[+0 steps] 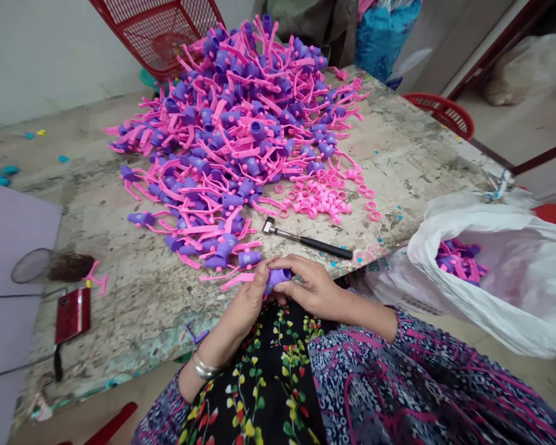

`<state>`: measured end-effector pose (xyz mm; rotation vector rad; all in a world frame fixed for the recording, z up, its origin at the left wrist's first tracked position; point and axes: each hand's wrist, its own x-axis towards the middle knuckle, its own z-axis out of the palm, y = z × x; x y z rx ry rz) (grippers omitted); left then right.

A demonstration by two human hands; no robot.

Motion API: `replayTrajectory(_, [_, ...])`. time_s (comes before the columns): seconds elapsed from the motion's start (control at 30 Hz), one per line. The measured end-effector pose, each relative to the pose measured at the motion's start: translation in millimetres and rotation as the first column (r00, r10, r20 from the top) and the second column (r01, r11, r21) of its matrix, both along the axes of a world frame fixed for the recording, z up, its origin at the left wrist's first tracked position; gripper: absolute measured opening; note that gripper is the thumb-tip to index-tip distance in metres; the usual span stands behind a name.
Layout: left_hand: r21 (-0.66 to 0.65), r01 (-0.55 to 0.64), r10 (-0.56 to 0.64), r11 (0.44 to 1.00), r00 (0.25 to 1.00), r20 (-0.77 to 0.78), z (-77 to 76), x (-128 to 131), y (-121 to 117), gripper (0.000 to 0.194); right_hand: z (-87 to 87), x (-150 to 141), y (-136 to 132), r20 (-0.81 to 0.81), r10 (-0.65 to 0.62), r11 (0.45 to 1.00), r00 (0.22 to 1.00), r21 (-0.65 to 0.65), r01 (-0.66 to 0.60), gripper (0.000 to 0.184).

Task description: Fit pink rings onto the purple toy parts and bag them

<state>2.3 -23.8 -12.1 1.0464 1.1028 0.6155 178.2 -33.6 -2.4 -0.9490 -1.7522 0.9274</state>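
At the table's near edge, both of my hands are closed around a purple plastic cup-shaped part with pink pieces attached. My left hand grips it from the left, and a pink strip sticks out on that side. My right hand pinches its rim between thumb and fingers. Just beyond my hands lies a hammer with a black handle. A large heap of similar purple and pink parts rises behind. Small pink rings lie scattered to the heap's right.
A white sack holding purple and pink parts stands open at the right. On the left lie a clear jar with dark contents and a red device. A red basket leans behind the heap.
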Motion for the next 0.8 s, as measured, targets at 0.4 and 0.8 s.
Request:
replayTrajectory(0.4, [-0.086,-0.276,0.277,0.957,0.961,0.003,10.4,-6.5,4.6,0.068,-34.2,32.6,96.8,0.74,-0.18,0.941,0.648,-0.062,0.332,0.029])
replayTrajectory(0.8, [-0.023,-0.269,0.269,0.963,0.946,0.181,12.0,-12.7,17.4,0.058,-26.7,21.5,88.8,0.594,-0.225,0.96,0.772,0.0,0.28,0.015])
